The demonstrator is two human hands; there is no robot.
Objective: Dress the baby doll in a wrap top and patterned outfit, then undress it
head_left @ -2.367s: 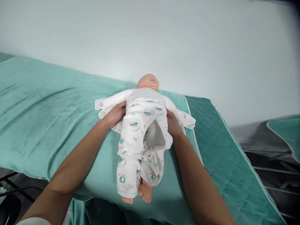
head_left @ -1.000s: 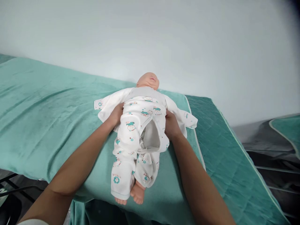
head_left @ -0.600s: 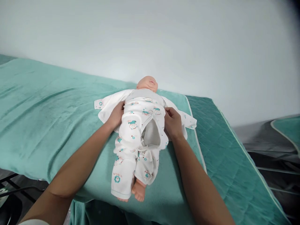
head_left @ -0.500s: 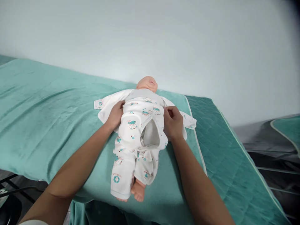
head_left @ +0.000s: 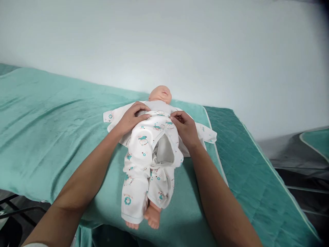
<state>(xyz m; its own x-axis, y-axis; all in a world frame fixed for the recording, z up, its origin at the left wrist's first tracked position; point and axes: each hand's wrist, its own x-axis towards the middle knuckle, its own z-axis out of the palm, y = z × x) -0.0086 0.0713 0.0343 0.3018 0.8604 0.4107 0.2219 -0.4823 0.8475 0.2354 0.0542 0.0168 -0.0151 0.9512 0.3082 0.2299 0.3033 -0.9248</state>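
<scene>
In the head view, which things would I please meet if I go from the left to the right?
Printed sleeve cuff on the picture's left, left hand, doll's head, right hand, printed sleeve cuff on the picture's right, green cloth with pale edging.

Bare forearms [head_left: 84, 176], white sleeve edge [head_left: 36, 245]

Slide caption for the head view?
Left hand and right hand at the waist of printed trousers on a doll lying on green cloth.
</scene>
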